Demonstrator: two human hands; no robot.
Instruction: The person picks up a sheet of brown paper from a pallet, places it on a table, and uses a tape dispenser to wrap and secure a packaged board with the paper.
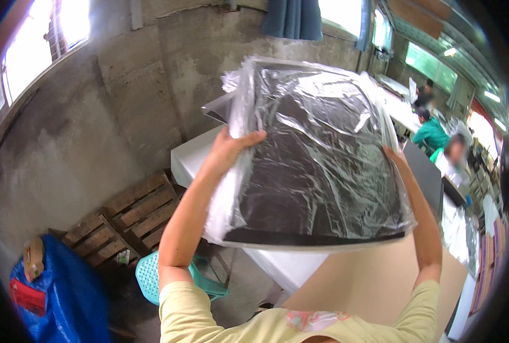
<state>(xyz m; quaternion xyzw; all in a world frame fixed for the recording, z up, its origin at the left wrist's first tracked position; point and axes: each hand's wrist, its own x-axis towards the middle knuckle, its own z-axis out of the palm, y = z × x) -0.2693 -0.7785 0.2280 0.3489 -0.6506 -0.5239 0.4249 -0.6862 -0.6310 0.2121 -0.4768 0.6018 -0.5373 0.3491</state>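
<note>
Both hands raised, holding flat black panel in clear plastic bag [317, 166] up above white table [194, 157]. Left hand [231, 150] clamps bag's left edge, thumb across front. Right hand [394, 157] grips right edge, fingers hidden behind. Teal plastic chair [151, 277], wooden pallet [131, 220] below left.

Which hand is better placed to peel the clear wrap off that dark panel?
Probably the left hand: its fingers lie over loose, bunched clear plastic wrap at the dark panel's left edge. The right hand only braces the right edge, mostly hidden behind it.
</note>
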